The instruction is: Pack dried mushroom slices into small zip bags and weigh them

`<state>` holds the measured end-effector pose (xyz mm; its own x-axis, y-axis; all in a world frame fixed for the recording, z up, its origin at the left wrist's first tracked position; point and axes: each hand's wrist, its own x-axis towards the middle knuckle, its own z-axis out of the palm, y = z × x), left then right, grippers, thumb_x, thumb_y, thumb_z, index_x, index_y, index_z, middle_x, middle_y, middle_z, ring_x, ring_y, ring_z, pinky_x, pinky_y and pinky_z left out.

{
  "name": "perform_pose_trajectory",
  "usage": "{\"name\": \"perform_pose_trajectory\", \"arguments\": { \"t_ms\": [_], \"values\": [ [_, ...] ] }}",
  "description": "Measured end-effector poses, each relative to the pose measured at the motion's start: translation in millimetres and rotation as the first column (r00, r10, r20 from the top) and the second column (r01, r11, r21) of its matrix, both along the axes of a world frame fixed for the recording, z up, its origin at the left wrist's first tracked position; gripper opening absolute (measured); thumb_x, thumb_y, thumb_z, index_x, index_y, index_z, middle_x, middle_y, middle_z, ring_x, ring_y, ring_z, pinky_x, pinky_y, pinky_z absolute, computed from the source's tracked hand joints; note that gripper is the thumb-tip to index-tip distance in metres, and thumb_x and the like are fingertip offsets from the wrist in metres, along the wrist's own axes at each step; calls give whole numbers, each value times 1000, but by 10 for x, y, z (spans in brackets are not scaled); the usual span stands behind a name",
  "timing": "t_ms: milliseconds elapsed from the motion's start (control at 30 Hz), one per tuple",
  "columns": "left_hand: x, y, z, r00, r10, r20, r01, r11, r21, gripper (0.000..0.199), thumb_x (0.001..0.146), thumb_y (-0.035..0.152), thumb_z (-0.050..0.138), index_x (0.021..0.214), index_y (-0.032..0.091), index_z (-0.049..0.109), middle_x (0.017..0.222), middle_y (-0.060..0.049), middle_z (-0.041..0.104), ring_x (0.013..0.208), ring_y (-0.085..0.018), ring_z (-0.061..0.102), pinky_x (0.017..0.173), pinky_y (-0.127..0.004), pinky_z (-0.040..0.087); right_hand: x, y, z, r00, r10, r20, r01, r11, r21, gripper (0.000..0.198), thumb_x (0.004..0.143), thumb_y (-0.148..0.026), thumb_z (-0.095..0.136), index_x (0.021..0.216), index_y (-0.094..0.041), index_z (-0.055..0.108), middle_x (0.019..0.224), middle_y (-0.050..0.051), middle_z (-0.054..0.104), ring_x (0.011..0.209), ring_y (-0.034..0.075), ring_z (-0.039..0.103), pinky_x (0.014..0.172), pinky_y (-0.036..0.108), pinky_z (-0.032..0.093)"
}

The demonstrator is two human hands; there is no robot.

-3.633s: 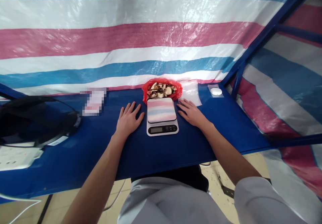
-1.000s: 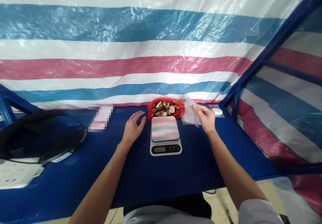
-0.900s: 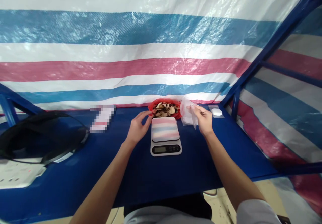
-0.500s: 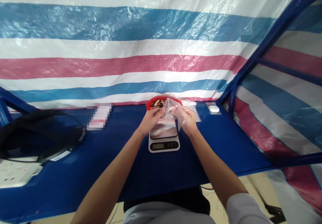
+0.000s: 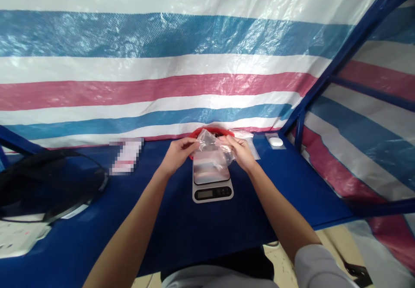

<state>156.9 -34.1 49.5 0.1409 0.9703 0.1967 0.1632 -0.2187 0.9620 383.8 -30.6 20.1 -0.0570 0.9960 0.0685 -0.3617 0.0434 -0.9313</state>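
Between my hands a clear plastic bag [image 5: 207,140] is held up above a kitchen scale [image 5: 213,193]. My left hand [image 5: 177,152] pinches the bag's left edge between thumb and fingers. My right hand [image 5: 241,150] grips its other side, where the film is crumpled. The scale has a shiny platform, with a dark display and button panel at the front. Right behind the bag stands a red basket [image 5: 196,132], mostly hidden by the bag and my hands; its contents barely show.
More clear bags [image 5: 252,143] lie right of the basket. Farther right is a small white rounded object [image 5: 276,141] on a clear packet. A pixelated slip [image 5: 127,155], a black round mesh item [image 5: 55,184] and a white power strip [image 5: 21,238] are on the left. Striped sheeting [image 5: 155,89] hangs behind.
My left hand has moved left, away from my right, spreading the bag between them. The bag now covers more of the basket, and the view has shifted slightly.
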Motion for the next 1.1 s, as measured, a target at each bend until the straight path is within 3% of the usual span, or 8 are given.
{"name": "perform_pose_trajectory", "arguments": {
  "t_ms": [167, 267, 433, 567, 667, 767, 867, 1100],
  "values": [
    [-161, 145, 261, 965, -181, -190, 187, 982, 14, 30, 77, 46, 77, 93, 21, 81, 90, -5, 79, 82, -23, 70, 77, -32, 53, -39, 160, 181, 964, 158, 213, -169, 985, 35, 43, 71, -54, 83, 102, -23, 81, 99, 6, 81, 98, 26, 76, 86, 37, 61],
    [-179, 228, 276, 959, -206, -196, 210, 978, -2, 29, 77, 45, 78, 93, 21, 81, 90, -5, 79, 82, -22, 70, 78, -32, 54, -100, 231, 208, 929, 179, 323, -214, 974, 74, 40, 68, -48, 85, 100, -23, 82, 95, 4, 81, 94, 26, 76, 80, 35, 61],
    [-139, 302, 86, 996, -89, -3, 88, 994, -68, 39, 70, 45, 86, 100, 19, 79, 99, -7, 79, 91, -22, 71, 86, -34, 54, -196, 306, 121, 966, 147, 215, -165, 984, 67, 34, 65, -46, 86, 92, -24, 82, 85, 1, 80, 83, 24, 76, 77, 37, 63],
    [-95, 306, -80, 974, -29, 225, 76, 976, -202, 50, 66, 43, 90, 106, 17, 77, 99, -8, 78, 90, -21, 71, 84, -34, 55, -244, 378, 11, 991, 73, 111, -79, 995, 54, 30, 67, -46, 86, 88, -25, 82, 85, 1, 79, 87, 26, 76, 76, 38, 63],
    [-72, 320, -181, 933, 31, 358, 84, 951, -299, 46, 63, 40, 93, 98, 14, 77, 89, -7, 77, 82, -20, 72, 80, -33, 56, -271, 418, -51, 997, 30, 67, -33, 999, 36, 30, 67, -46, 86, 88, -25, 81, 86, 1, 79, 90, 27, 76, 74, 38, 63],
    [-71, 354, -258, 908, 94, 408, 62, 933, -354, 42, 60, 36, 94, 89, 12, 76, 85, -7, 76, 78, -19, 70, 79, -32, 56, -283, 418, -90, 993, 74, 88, -75, 997, 10, 29, 68, -46, 86, 88, -25, 81, 87, 2, 80, 91, 28, 76, 78, 39, 64],
    [-105, 384, -289, 920, 99, 380, 32, 946, -322, 41, 60, 38, 94, 87, 13, 75, 85, -6, 76, 78, -18, 70, 80, -33, 55, -273, 399, -95, 986, 111, 121, -110, 994, -8, 31, 69, -47, 86, 90, -24, 82, 89, 3, 80, 90, 26, 77, 82, 39, 64],
    [-285, 394, -257, 986, -57, 156, 88, 976, -199, 33, 68, 43, 88, 83, 16, 76, 80, -5, 76, 74, -20, 69, 76, -35, 53, -233, 452, 7, 977, 151, 153, -127, 980, -153, 47, 79, -60, 75, 95, -17, 81, 84, 8, 79, 70, 19, 74, 65, 29, 62]
  ]
}}
